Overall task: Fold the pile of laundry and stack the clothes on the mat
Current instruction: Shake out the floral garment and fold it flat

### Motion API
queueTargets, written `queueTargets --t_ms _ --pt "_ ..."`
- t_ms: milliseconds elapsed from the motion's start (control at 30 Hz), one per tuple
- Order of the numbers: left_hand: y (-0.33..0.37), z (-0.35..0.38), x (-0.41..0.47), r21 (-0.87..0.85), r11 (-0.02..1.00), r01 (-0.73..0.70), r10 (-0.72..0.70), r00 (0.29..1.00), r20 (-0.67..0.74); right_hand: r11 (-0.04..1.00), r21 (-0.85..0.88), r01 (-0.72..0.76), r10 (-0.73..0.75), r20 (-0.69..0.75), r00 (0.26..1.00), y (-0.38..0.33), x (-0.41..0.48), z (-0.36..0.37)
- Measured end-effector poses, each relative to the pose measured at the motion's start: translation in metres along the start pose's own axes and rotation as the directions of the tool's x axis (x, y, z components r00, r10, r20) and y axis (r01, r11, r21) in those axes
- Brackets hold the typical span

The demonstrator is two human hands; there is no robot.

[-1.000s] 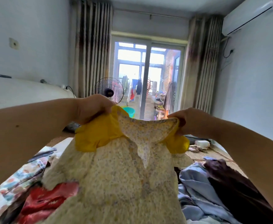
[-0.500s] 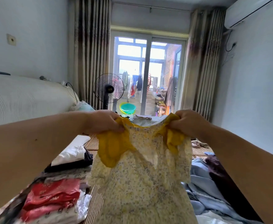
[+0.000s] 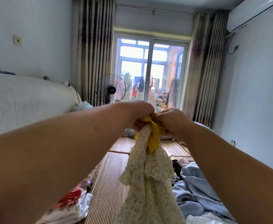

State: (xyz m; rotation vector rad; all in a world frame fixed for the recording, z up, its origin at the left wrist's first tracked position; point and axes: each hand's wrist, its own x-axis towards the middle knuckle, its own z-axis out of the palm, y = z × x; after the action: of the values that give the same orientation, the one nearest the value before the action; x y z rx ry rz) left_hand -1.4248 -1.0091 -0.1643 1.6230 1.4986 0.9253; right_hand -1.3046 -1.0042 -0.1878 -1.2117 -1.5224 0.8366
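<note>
A cream floral dress with a yellow lining (image 3: 147,178) hangs lengthwise in front of me, folded in half along its middle. My left hand (image 3: 139,112) and my right hand (image 3: 173,122) are pressed together at its top, both gripping the shoulder parts. The hem drops out of the frame at the bottom. Below lies the striped bamboo mat (image 3: 111,183). A stack of folded clothes with a red print (image 3: 69,201) sits at the lower left. A pile of loose blue and dark laundry (image 3: 195,189) lies at the lower right.
A white padded headboard (image 3: 19,101) runs along the left. A standing fan (image 3: 110,89) stands by the glass balcony door (image 3: 150,70). Curtains hang on both sides of the door, and an air conditioner (image 3: 253,12) is mounted at the top right.
My hands came together from shoulder width apart, closing the dress in half lengthwise. The view tilted down, showing more of the mat.
</note>
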Motion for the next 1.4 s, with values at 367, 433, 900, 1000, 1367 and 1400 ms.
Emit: queueTargets --t_ms 367,433,900,1000,1367,1400 --pt "0.003 -0.024 -0.021 0.162 0.974 -0.16 0.148 0.985 0.086 0.995 -0.089 0.044 -0.023 0.225 0.974 -0.009 -0.011 -0.023" --pt "-0.007 -0.033 -0.021 0.405 0.872 -0.274 0.314 0.949 -0.035 0.99 -0.11 0.087 -0.052 0.286 0.957 -0.015 -0.011 -0.029" --pt "-0.054 -0.026 0.025 -0.061 0.998 0.028 -0.011 0.967 0.256 0.708 -0.7 0.096 -0.02 0.116 0.993 0.004 0.022 -0.017" --pt "-0.069 -0.013 0.048 -0.077 0.992 0.102 -0.087 0.98 0.18 0.891 -0.436 -0.125 0.193 0.115 0.974 0.027 0.041 0.0" --pt "-0.095 -0.013 0.178 0.183 0.967 -0.178 0.224 0.936 -0.272 0.999 -0.017 0.04 -0.042 -0.086 0.995 0.088 0.188 0.051" --pt "-0.092 -0.016 0.189 0.207 0.956 -0.207 0.264 0.915 -0.304 0.997 0.001 0.073 -0.072 -0.094 0.993 0.085 0.2 0.05"
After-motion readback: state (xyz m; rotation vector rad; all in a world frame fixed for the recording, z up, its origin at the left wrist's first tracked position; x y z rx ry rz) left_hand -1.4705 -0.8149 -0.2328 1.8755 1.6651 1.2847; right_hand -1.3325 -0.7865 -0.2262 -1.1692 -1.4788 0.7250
